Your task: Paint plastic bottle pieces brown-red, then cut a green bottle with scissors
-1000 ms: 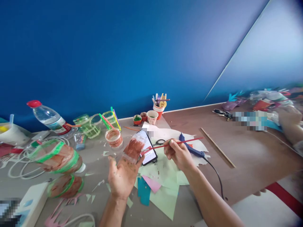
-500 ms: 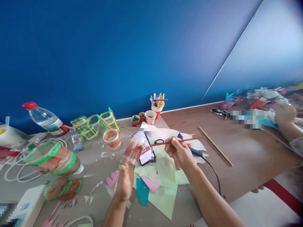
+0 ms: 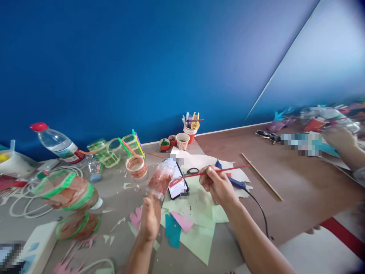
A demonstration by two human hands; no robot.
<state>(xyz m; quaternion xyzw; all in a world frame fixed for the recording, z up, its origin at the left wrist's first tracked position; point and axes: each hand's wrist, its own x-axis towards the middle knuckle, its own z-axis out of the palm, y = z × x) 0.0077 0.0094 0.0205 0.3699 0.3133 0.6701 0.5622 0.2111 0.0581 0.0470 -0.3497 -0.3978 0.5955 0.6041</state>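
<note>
My left hand (image 3: 150,217) grips a clear plastic bottle piece (image 3: 160,179) smeared with brown paint, holding it up above the table. My right hand (image 3: 217,185) pinches a thin red paintbrush (image 3: 216,171), whose tip reaches the bottle piece. Under the brush lies a phone (image 3: 177,182) on light green paper (image 3: 199,213).
A blue glue gun (image 3: 230,179) with a black cord lies right of my hand. Scissors (image 3: 193,171), paint cups (image 3: 182,140), a wooden stick (image 3: 261,176), a water bottle (image 3: 57,144) and brown-painted bottle sections (image 3: 68,192) stand around. Another person's arm (image 3: 343,146) is at far right.
My left hand has turned from palm-up to edge-on, rolling the bottle piece. The brush has stayed against it.
</note>
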